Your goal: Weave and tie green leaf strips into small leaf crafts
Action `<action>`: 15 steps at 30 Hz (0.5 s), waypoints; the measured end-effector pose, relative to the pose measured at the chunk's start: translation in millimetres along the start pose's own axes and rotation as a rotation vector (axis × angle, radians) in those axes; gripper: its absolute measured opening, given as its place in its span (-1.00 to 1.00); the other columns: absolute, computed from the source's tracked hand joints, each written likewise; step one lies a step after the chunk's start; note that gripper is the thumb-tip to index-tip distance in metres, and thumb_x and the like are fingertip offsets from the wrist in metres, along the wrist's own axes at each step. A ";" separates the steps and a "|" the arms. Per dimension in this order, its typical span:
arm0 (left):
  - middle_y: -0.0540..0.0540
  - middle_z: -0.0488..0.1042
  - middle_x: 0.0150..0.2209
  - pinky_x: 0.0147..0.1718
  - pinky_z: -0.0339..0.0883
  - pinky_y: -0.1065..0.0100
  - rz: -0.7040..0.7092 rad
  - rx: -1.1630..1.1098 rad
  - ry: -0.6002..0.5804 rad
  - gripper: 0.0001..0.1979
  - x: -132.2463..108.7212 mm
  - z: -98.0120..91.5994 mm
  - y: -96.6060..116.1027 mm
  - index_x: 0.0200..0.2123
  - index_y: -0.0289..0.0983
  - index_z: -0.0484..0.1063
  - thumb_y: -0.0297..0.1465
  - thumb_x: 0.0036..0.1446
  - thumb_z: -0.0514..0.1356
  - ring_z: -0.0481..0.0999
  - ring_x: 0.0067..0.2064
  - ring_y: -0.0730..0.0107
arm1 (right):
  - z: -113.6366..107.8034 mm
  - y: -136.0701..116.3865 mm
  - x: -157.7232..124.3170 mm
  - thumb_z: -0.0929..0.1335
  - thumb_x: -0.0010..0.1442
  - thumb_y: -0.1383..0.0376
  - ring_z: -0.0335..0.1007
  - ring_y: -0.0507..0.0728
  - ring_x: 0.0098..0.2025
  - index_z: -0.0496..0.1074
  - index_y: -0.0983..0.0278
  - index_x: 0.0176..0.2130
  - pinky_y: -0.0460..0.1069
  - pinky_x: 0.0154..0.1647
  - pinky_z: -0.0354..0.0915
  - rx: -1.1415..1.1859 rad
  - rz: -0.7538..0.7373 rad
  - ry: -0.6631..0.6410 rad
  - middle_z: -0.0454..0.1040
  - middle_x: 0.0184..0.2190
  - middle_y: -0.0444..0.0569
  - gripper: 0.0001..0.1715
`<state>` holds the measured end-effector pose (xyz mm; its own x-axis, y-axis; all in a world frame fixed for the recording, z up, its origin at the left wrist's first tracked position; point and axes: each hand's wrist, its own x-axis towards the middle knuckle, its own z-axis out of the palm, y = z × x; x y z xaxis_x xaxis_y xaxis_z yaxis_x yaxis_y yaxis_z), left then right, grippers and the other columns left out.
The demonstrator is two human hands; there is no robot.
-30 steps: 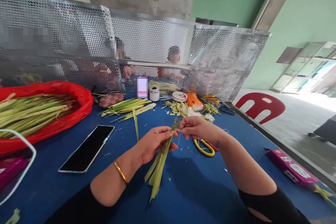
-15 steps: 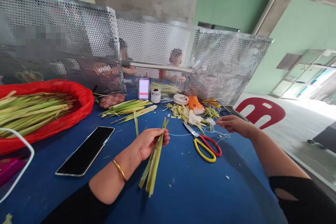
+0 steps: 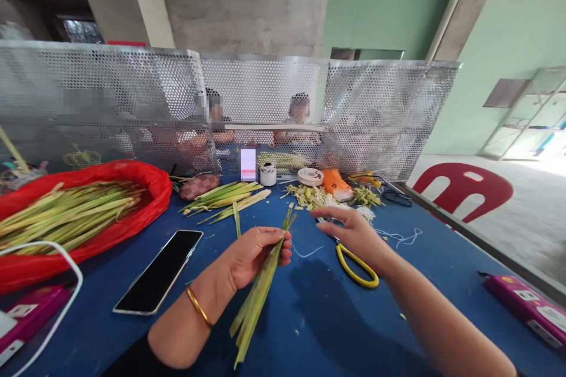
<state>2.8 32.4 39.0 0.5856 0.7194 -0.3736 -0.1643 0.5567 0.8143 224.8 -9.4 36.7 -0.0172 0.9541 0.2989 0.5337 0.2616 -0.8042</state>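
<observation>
My left hand (image 3: 265, 250) grips a small bundle of green leaf strips (image 3: 260, 300) near its upper end, with the long ends hanging toward me. To the right, my right hand (image 3: 347, 228) hovers over the scissors (image 3: 358, 268), fingers apart and nothing seen in them. It hides the blades and the red handle; the yellow handle shows. A thin pale thread (image 3: 307, 252) lies on the blue table between the hands, beside the bundle's tip. Leaf scraps (image 3: 309, 195) are heaped just beyond my right hand.
A red bag of leaves (image 3: 154, 188) and a black-screened phone (image 3: 159, 271) lie left. Behind are loose leaves (image 3: 225, 195), a tape roll (image 3: 310, 177), an orange packet (image 3: 336, 184) and a perforated screen (image 3: 265, 88), with people beyond. A purple box (image 3: 526, 306) lies right.
My right hand has moved left from beside the scraps to over the scissors, closer to my left hand. My left hand still holds the strips. The view has shifted, showing the purple box at right.
</observation>
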 end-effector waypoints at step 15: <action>-0.05 0.44 -0.53 -0.46 0.33 0.44 0.124 0.166 0.079 -0.84 -0.9 16.0 -20.4 -0.42 -0.40 0.50 -0.38 0.00 0.29 0.45 -0.55 0.48 | 47.7 -2.1 -22.2 0.42 0.01 0.00 -0.12 -0.10 -0.69 0.32 0.26 -0.49 -0.12 -0.69 -0.18 0.594 0.379 -0.151 0.10 -0.70 -0.30 -0.60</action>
<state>18.4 13.7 29.8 0.5043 0.8117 -0.2945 -0.0944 0.3909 0.9156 183.7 -24.2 7.3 -0.0613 0.9935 -0.0956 -0.0236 -0.0972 -0.9950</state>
